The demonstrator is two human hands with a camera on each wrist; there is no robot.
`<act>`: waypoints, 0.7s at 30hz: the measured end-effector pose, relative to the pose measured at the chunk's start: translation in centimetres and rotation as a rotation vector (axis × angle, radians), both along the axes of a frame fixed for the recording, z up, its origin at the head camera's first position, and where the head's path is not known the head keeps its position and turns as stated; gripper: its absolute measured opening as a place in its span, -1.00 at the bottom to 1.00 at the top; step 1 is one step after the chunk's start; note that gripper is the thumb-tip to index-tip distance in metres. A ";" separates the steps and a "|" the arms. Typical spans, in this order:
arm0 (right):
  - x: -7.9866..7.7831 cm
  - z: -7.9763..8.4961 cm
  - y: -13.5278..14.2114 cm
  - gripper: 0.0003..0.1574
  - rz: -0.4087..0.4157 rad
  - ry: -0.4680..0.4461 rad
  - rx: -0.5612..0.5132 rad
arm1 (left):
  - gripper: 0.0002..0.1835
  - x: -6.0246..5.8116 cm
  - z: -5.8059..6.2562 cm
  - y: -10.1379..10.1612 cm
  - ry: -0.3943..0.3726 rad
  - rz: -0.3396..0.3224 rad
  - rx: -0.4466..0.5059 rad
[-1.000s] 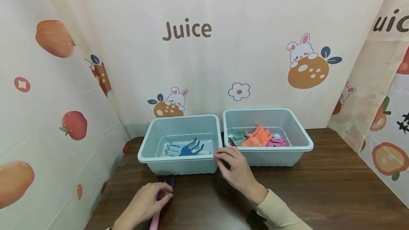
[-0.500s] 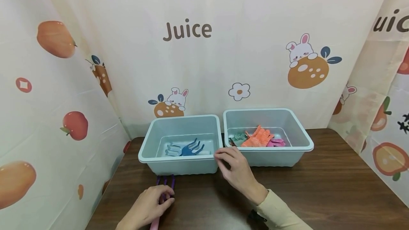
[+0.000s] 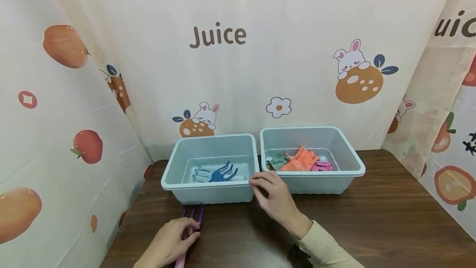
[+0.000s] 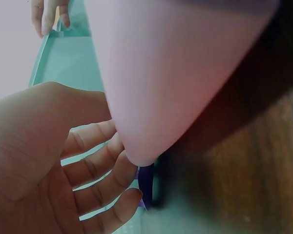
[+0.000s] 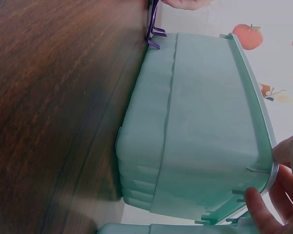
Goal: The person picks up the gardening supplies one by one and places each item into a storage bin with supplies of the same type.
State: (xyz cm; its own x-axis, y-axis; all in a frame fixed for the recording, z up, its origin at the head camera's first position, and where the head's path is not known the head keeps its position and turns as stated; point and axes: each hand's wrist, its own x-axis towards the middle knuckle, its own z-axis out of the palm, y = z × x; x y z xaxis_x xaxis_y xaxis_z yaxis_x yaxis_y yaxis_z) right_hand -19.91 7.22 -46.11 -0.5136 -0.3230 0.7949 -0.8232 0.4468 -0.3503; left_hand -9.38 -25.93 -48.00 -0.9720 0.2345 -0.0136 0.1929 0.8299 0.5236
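A small garden hand rake with purple tines and a pink handle lies on the table, its tines pointing at the left bin. Over its neck is my left hand, fingers loosely curved and apart. The left wrist view shows the handle passing beneath that palm, hiding the thumb's tip. With thumb and fingers, my right hand pinches the bin's front right rim corner. Inside this light blue bin sit a blue hand rake and a paler rake head.
Close on the right stands a second light blue bin. It holds orange gloves, a green glove and a pink glove. Behind both bins hangs a printed curtain. The wooden table extends to the right.
My left hand shifts slightly down and left over the rake's neck, so more of the tines shows. The right hand and both bins stay in place.
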 end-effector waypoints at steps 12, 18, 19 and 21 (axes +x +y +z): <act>0.0 0.1 0.0 -0.72 0.007 -0.010 -0.001 | -0.79 0.5 -0.1 -0.7 0.027 0.053 -0.036; 0.0 0.1 0.0 -0.70 0.004 -0.005 -0.002 | -0.67 0.8 -0.1 -1.1 0.017 0.074 -0.059; 0.0 0.1 0.0 -0.69 0.004 -0.001 -0.005 | -0.67 0.8 -0.1 -1.2 0.013 0.075 -0.059; 0.0 0.0 -0.1 -0.68 0.004 0.003 -0.005 | -0.66 0.8 -0.1 -1.2 0.005 0.077 -0.056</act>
State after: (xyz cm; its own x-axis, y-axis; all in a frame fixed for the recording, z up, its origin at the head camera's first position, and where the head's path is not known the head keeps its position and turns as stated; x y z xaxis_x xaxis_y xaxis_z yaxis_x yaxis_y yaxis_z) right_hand -19.86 7.17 -46.06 -0.5102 -0.3206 0.7981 -0.8259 0.4417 -0.3505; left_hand -8.58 -27.14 -48.10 -0.9873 0.1577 -0.0197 0.1296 0.8705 0.4748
